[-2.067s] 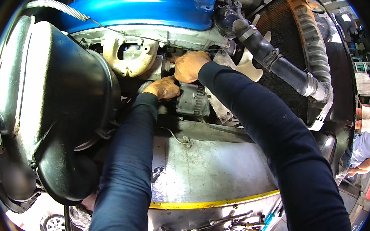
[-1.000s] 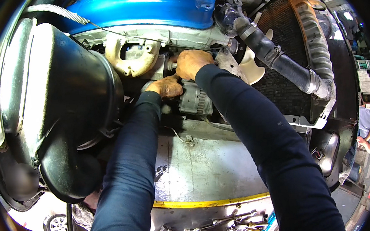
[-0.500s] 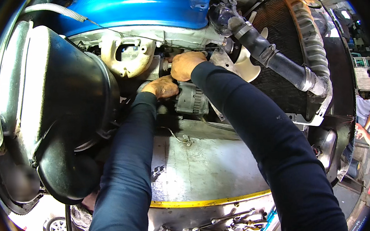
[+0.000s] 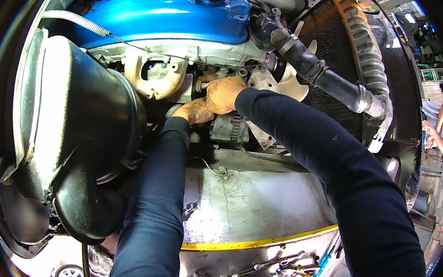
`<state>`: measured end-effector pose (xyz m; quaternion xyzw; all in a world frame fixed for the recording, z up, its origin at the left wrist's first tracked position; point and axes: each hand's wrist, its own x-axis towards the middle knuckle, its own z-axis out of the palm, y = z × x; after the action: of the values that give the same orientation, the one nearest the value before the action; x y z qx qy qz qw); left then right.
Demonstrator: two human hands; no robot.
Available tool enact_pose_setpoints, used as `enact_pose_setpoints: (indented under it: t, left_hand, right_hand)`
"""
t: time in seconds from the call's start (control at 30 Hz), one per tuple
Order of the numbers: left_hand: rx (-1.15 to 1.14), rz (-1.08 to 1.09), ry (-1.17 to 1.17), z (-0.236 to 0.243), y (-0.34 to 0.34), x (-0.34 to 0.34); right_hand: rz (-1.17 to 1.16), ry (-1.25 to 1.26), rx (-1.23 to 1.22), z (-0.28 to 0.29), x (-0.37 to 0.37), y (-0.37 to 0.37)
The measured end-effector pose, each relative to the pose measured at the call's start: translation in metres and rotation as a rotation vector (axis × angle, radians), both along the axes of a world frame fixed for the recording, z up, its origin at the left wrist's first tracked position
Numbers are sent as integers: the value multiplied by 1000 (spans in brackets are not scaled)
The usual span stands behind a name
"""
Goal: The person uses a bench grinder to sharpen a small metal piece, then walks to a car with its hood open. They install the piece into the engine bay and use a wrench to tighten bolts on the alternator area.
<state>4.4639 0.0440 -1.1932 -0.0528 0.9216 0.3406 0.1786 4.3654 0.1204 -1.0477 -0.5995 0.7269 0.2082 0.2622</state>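
Note:
In the engine bay, both my hands are close together just above the ribbed grey alternator [image 4: 227, 129]. My right hand [image 4: 226, 95] is curled into a fist, its back toward me; whatever lies inside it is hidden. My left hand [image 4: 193, 112] sits lower and to the left, its fingers bent and its tips out of sight behind the right hand. The two hands touch or overlap. Just beyond them is the engine's side, with a pale cast manifold [image 4: 157, 77] to the left and a metal bracket plate [image 4: 263, 79] to the right.
A blue engine cover [image 4: 160, 18] spans the back. To the left bulges a big black air-cleaner housing [image 4: 94, 107]. On the right are a fan blade [image 4: 294, 87], a radiator hose [image 4: 342, 84] and the radiator [image 4: 328, 36]. Wrenches [image 4: 278, 261] lie near the yellow-edged fender [image 4: 253, 209]. Another person [image 4: 436, 127] is far right.
My right hand has come down a little toward the alternator and closer against my left hand. The whole view has shifted slightly, showing more of the blue cover.

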Motion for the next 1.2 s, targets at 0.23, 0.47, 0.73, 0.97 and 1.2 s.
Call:
enact_pose_setpoints:
  t: [0.23,0.47,0.73,0.97,1.2]
  left_hand:
    - [15,177,-78,46,11,15]
    - [38,130,-172,66,10,12]
    - [100,228,-137,28,9,6]
    - [-60,68,-221,46,9,7]
    - [174,315,-273,59,9,9]
  right_hand:
    - [170,-22,168,-23,-5,-18]
    - [524,-217,223,-25,-17,-34]
    - [303,-84,269,-23,-11,-26]
    - [125,81,136,-25,-20,-32]
    - [-342,106,-155,-3,-10,-14]
